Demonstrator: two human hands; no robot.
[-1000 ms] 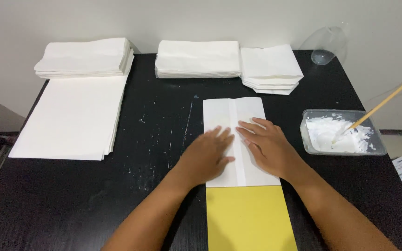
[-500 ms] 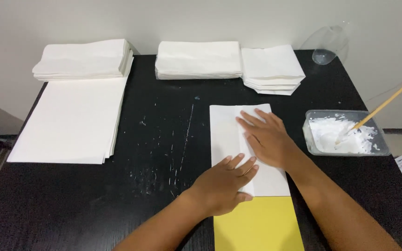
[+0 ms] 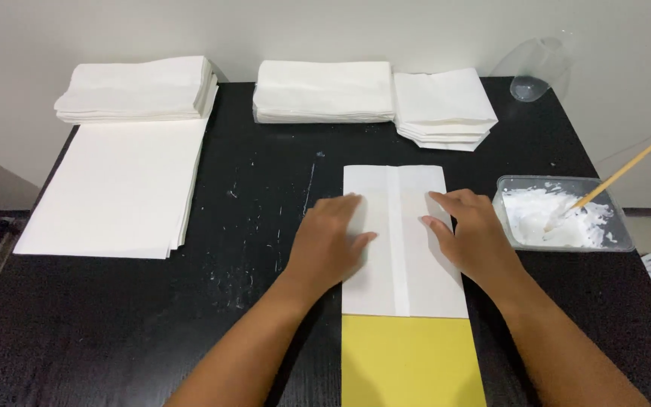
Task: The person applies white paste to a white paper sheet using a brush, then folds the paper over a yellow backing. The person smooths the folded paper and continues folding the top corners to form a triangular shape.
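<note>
white folded paper sheet (image 3: 401, 241) lies flat at table centre, its near end over a yellow sheet (image 3: 410, 362). left hand (image 3: 331, 243) presses its left edge, fingers extended flat, gripping nothing. right hand (image 3: 473, 235) presses its right edge, fingers likewise flat. paste tray (image 3: 563, 213) sits just right.

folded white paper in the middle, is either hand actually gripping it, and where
Neither grips it. The left hand lies flat on the left edge of the folded white paper, and the right hand lies flat on its right edge.
</note>
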